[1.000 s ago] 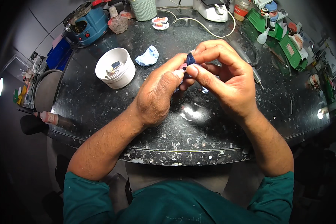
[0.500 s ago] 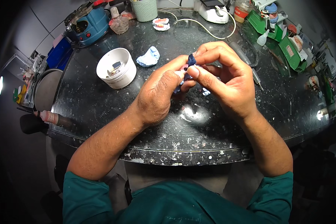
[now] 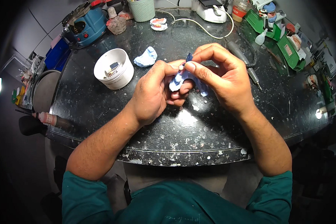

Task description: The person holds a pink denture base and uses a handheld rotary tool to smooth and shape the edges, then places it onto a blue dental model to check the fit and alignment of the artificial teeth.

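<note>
My left hand (image 3: 150, 93) is closed round a light-blue dental cast (image 3: 175, 82), whose arch shows between its fingers. Thumb and index finger of my right hand (image 3: 230, 78) pinch a small dark-blue strip (image 3: 189, 57) at the top of the cast. Whether the strip is paper or wax I cannot tell. Where the fingertips meet, part of the cast is hidden. Beyond my left hand a second light-blue cast (image 3: 147, 58) lies on the black worktop. To its left stands a white round tub (image 3: 120, 80) with dark flat pieces inside.
A handpiece (image 3: 244, 61) with a cord lies past my right hand. Farther back are a red-and-white dental model (image 3: 159, 24), a pale woven basket (image 3: 142, 11), a blue machine (image 3: 86, 28) and a white device (image 3: 212, 15) with a cable. Green articulator boxes (image 3: 289, 52) line the right side.
The cast has tilted in my left hand, so more of its arch shows. My right hand has shifted slightly left, still pinching the dark-blue strip. The view has moved a little.
</note>
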Tool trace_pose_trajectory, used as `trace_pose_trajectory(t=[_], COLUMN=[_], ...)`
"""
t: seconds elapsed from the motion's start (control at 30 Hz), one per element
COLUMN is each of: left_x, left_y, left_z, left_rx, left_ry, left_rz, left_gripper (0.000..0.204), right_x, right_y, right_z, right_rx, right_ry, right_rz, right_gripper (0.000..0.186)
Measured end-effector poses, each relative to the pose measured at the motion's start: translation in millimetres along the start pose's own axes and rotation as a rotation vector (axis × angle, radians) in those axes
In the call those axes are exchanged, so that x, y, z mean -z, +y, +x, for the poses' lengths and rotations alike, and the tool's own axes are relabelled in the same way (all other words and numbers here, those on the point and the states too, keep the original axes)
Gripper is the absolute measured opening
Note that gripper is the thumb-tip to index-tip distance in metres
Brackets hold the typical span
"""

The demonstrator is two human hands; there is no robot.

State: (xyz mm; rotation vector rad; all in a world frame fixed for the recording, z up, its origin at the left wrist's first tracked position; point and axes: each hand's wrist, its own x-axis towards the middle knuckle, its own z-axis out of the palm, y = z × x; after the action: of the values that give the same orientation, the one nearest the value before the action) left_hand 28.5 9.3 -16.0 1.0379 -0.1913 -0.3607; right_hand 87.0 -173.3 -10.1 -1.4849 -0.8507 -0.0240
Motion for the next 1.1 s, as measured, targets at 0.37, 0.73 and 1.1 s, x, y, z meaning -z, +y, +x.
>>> trace_pose_trajectory(t=[0.37, 0.73, 1.1], left_x=[6, -12, -2], left_y=[-5, -8, -16], left_z=[0, 4, 0], left_rx=[-0.142, -0.013, -0.004], left_ry=[0.236, 0.274, 0.315], left_rz=[0.39, 0.027, 0.457], left_gripper=[0.047, 0.074, 0.073], right_x=[7, 9, 2], right_y=[-10, 1, 10], right_z=[9, 6, 0], right_rx=[0.638, 0.551, 0.436], right_ry=[-0.042, -0.113, -0.176], right_rz=[-0.743, -0.796, -0.761], right_gripper=[0.034, 0.022, 0.016])
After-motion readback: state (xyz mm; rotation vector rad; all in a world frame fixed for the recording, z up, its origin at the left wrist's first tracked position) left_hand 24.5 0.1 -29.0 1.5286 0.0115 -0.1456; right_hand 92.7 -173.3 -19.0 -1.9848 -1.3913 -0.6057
